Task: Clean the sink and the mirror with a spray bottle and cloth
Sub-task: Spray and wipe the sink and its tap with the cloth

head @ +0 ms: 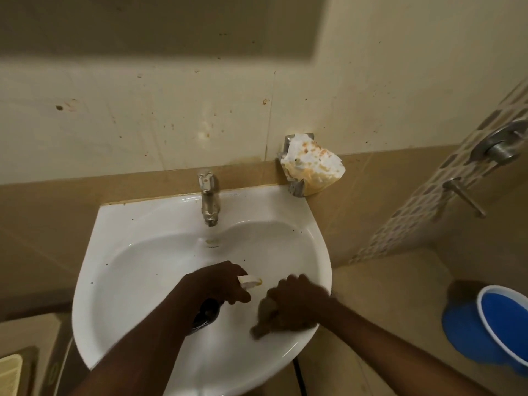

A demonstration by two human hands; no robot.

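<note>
We see a white sink filling the centre of the frame, w/ a metal tap at its back edge, upper centre. Both forearms reach in from the bottom edge.

Left hand, centre of frame, is curled around a spray bottle; only its whitish nozzle w/ a yellowish tip pokes out to the right of the fingers, pointing toward the right side of the basin. A dark shape sits just below that hand inside the basin; we can't tell if it's the bottle's body or the drain.

Right hand, lower right of centre, is clenched on a dark cloth, pressing it against the basin wall near the sink's right rim. The cloth is blurred, so its shape is unclear; a bit of it sticks out at lower left of the fist.

Dark specks dot the sink rim and basin. The lower edge of the mirror shows at the upper left of the frame, above a stained wall.

On the wall at the sink's upper right corner, a metal holder carries a crumpled, orange-stained wad. Shower fittings sit at the right edge, and a blue bucket at lower right.
</note>
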